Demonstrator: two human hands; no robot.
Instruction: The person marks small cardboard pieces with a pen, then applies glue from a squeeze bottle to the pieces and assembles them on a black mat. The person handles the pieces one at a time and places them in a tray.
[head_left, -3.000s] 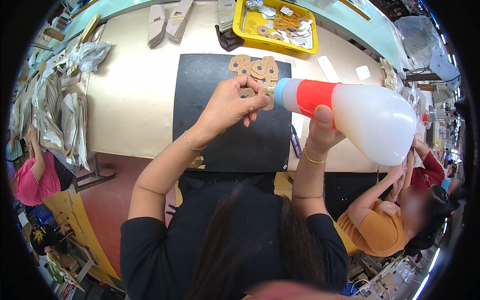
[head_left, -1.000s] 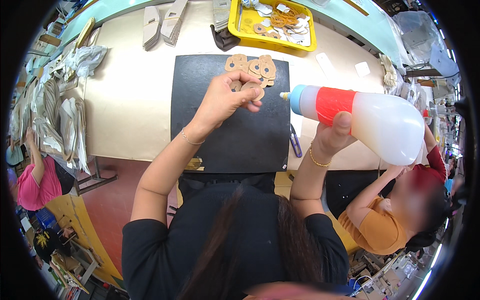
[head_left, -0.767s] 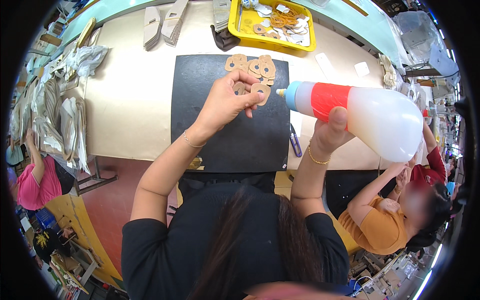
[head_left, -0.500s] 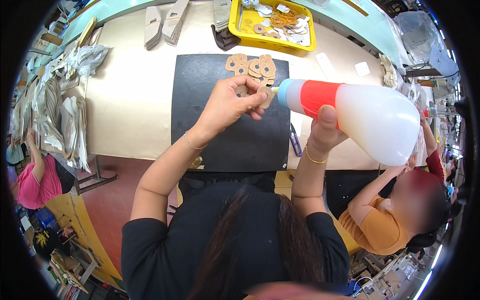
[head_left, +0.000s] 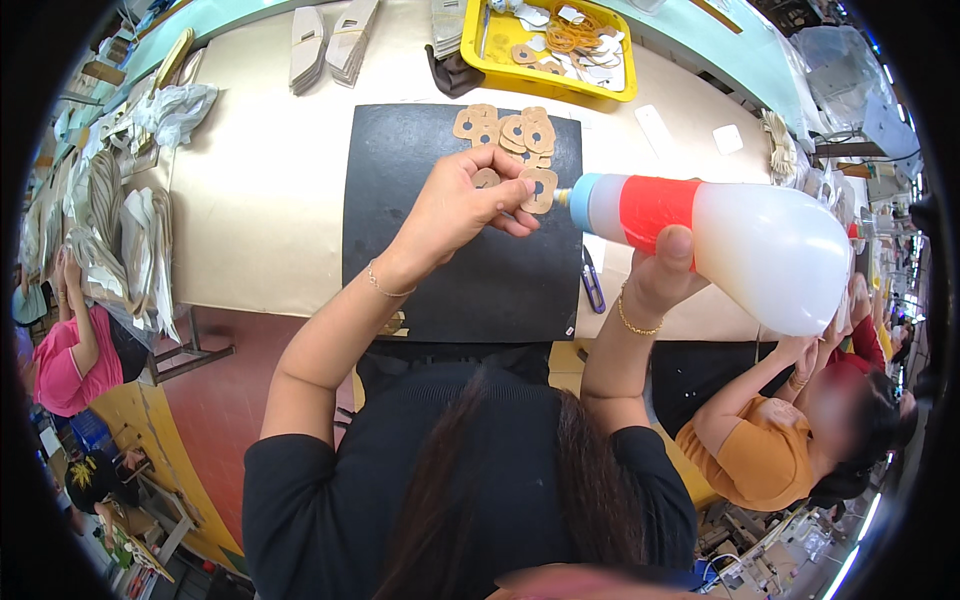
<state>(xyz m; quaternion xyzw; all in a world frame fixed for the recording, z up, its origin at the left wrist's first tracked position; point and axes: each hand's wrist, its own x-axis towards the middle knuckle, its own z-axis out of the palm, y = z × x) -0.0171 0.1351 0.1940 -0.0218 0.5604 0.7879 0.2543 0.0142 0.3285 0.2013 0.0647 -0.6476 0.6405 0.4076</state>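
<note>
My left hand (head_left: 478, 198) pinches a small tan piece with a keyhole-shaped hole (head_left: 541, 192) between thumb and fingers, above the black mat (head_left: 430, 290). Another tan piece (head_left: 486, 179) shows between its fingers or just behind them; I cannot tell which. My right hand (head_left: 667, 270) grips a large squeeze bottle (head_left: 770, 250) from below. The bottle is translucent white with a red band and a light blue collar, tilted onto its side, its nozzle pointing left close to the held piece. More tan pieces (head_left: 527, 133) lie overlapping at the mat's far edge.
A purple cutter (head_left: 592, 280) lies beside the mat's right edge. At the back stands a yellow tray (head_left: 545, 80) with rubber bands and small pieces. Stacked grey card parts (head_left: 308, 50) lie far left of it, a dark cloth (head_left: 452, 75) nearer. A co-worker in orange (head_left: 750, 450) sits at right.
The bottle has drawn back slightly to the right, so its nozzle no longer overlaps the held piece. That piece has turned, and its hole now shows. My left hand barely moved.
</note>
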